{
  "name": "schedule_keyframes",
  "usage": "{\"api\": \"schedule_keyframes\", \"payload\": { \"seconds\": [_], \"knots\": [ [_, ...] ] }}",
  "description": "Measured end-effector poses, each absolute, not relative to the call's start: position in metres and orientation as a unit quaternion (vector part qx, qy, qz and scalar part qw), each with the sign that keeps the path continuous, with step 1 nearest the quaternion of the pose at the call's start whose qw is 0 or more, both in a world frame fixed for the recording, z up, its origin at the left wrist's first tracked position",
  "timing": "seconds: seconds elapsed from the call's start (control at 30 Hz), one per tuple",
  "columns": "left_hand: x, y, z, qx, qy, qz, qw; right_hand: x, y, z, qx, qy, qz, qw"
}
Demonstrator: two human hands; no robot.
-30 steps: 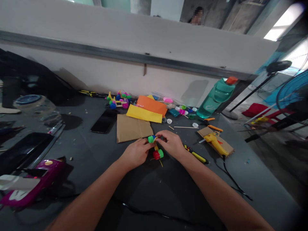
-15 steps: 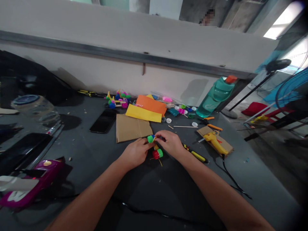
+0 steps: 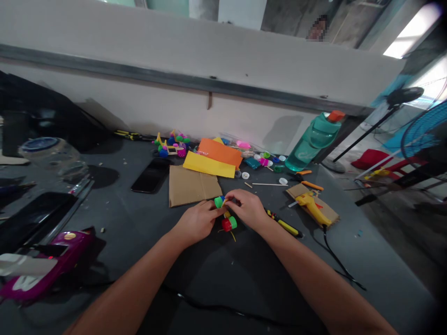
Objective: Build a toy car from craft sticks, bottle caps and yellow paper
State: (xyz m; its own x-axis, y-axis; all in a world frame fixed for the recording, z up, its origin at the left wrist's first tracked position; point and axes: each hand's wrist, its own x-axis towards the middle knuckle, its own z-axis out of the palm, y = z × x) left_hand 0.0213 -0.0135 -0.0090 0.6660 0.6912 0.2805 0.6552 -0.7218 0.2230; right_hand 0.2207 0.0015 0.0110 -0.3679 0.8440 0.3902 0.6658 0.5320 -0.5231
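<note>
A small model of coloured bottle caps rests on the dark table, with green and blue caps at its far end and red and green ones at its near end. My left hand is closed on its left side, fingertips pressed against the middle part. From the right, my right hand pinches a small yellow-orange piece by the blue cap. Fingers hide much of the model's middle. A thin yellow strand sticks out near the red cap.
Cardboard, a yellow sheet and a phone lie beyond my hands. At right are a cutter knife, a yellow glue gun with its cord, and a teal bottle. A purple power strip sits at left.
Both hands keep nearly the same hold on the bottle-cap model. The whole view has shifted very slightly; the blurred person in the background appears farther right.
</note>
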Motion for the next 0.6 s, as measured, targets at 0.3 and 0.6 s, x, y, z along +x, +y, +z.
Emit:
{"api": "schedule_keyframes", "payload": {
  "seconds": [0.3, 0.6],
  "knots": [
    [0.0211, -0.0109, -0.0082, 0.909, 0.362, 0.188, 0.087, 0.2211, 0.002, 0.0101, -0.46, -0.815, 0.14, 0.324],
    [0.0206, -0.0082, -0.011, 0.911, 0.348, 0.201, 0.095, 0.2219, 0.0024, 0.0084, -0.458, -0.816, 0.136, 0.324]
  ]
}}
